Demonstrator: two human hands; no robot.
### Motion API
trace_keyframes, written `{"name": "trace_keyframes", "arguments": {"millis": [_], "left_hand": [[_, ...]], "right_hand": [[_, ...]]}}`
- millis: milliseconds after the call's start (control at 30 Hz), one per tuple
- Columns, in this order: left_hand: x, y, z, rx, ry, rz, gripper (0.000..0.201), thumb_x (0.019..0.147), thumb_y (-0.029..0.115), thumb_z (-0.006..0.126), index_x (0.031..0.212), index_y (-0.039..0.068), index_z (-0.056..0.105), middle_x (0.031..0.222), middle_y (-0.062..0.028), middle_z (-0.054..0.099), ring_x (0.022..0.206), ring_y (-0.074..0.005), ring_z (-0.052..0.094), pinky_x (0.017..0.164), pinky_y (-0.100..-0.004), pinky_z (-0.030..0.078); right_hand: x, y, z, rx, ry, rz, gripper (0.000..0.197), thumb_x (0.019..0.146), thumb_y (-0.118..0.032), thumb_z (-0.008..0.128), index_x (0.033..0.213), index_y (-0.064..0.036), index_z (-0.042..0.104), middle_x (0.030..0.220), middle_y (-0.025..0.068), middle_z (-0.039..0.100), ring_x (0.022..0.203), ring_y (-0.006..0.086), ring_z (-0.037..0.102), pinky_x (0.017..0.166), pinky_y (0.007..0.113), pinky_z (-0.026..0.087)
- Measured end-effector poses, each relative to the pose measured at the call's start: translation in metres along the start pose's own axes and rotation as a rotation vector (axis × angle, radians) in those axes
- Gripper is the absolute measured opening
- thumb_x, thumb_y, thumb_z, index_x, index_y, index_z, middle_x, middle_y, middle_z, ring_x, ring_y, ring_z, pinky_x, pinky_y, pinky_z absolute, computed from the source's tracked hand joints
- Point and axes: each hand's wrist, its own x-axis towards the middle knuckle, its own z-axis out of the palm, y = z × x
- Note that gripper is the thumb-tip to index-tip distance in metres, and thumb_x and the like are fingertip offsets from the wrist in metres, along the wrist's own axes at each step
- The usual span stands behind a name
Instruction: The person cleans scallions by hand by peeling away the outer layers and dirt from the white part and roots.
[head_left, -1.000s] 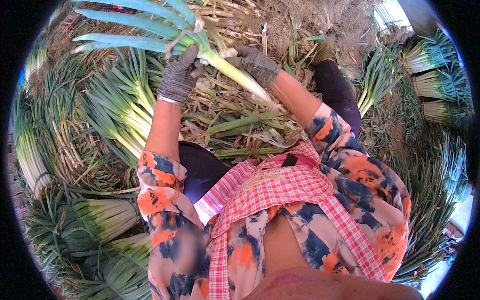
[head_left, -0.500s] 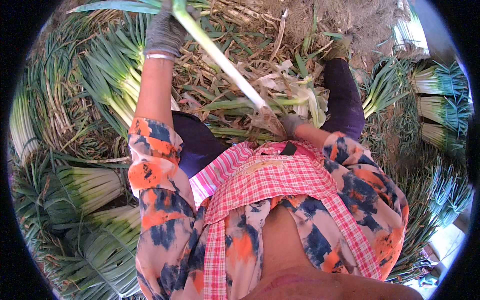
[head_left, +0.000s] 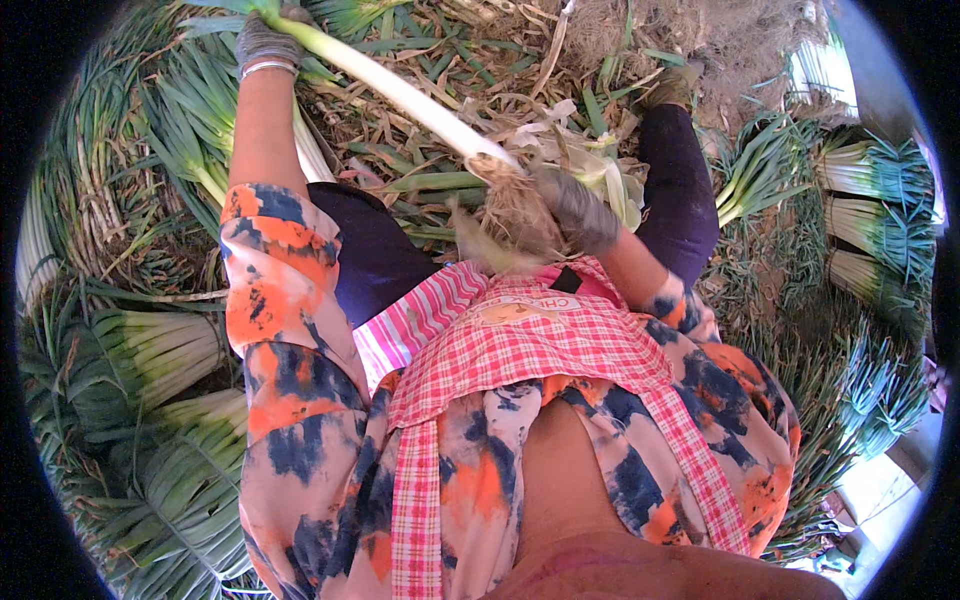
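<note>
One loose shirt (head_left: pixel 300 400) splashed with orange, navy and pale pink lies nearest, a pink-and-white checked apron (head_left: pixel 530 350) over its front. Beyond, between legs in dark purple trousers (head_left: pixel 680 190), sits the brown, stringy root end of a long white-and-green leek (head_left: pixel 400 95) slanting up leftward. At those roots is the right grip (head_left: pixel 578 208), a blurred hand in a grey knit glove; whether its fingers are closed, I cannot tell. Farther out, the left grip (head_left: pixel 268 42), gloved alike, clasps the leek near its leaves. Dry brown leaf litter (head_left: pixel 370 130) spreads below; tied green-and-white bundles (head_left: pixel 850 170) lie far right.
</note>
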Motion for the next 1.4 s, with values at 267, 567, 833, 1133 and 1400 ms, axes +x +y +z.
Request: {"name": "trace_keyframes", "arguments": {"millis": [267, 567, 833, 1133, 1400], "left_hand": [[-0.038, -0.065, 0.071, 0.003, 0.442, 0.06, 0.036, 0.09, 0.04, 0.034, 0.105, 0.009, 0.047, 0.086, -0.0126, 0.051, 0.075, -0.0262, 0.049, 0.069, -0.0375, 0.042], [-0.129, -0.075, 0.205, -0.255, 0.026, 0.009, 0.033, 0.09, 0.036, 0.036, 0.084, 0.005, 0.045, 0.059, -0.008, 0.043, 0.052, -0.0206, 0.043, 0.048, -0.032, 0.039], [-0.207, -0.124, 0.283, 0.475, 0.125, 0.299, 0.042, 0.087, 0.046, 0.042, 0.098, 0.006, 0.046, 0.08, -0.0092, 0.054, 0.059, -0.0191, 0.057, 0.048, -0.0341, 0.054], [-0.226, -0.094, 0.255, 1.059, 0.215, 0.592, 0.049, 0.079, 0.007, 0.052, 0.124, 0.005, 0.032, 0.091, -0.0144, 0.056, 0.074, -0.0225, 0.057, 0.062, -0.0316, 0.049], [-0.206, 0.08, 0.111, 0.836, 0.322, 0.604, 0.023, 0.078, 0.005, 0.057, 0.099, 0.009, 0.053, 0.065, 0.0016, 0.051, 0.049, -0.0079, 0.048, 0.042, -0.0211, 0.039]], "right_hand": [[-0.133, -0.012, -0.012, -1.522, 0.053, -0.663, 0.039, 0.078, -0.023, 0.059, 0.108, -0.0004, 0.049, 0.097, 0.0206, 0.055, 0.081, 0.0315, 0.057, 0.066, 0.038, 0.047], [-0.049, -0.047, -0.011, -0.786, 0.358, -0.319, 0.055, 0.077, -0.021, 0.06, 0.125, -0.006, 0.039, 0.109, 0.0125, 0.052, 0.1, 0.0233, 0.051, 0.088, 0.032, 0.04], [0.063, -0.004, 0.068, -0.125, 0.089, -0.334, 0.062, 0.075, -0.013, 0.062, 0.13, -0.0056, 0.033, 0.118, 0.0064, 0.047, 0.103, 0.0167, 0.046, 0.089, 0.028, 0.037], [0.105, -0.017, 0.096, -0.189, 0.118, -0.342, 0.053, 0.079, -0.017, 0.061, 0.126, -0.0047, 0.038, 0.099, 0.0038, 0.051, 0.087, 0.0118, 0.049, 0.077, 0.025, 0.042], [0.113, 0.071, 0.032, -0.437, 0.257, -0.167, 0.038, 0.082, -0.02, 0.058, 0.115, -0.0046, 0.046, 0.092, 0.0058, 0.057, 0.068, 0.0104, 0.053, 0.051, 0.02, 0.042]]}}
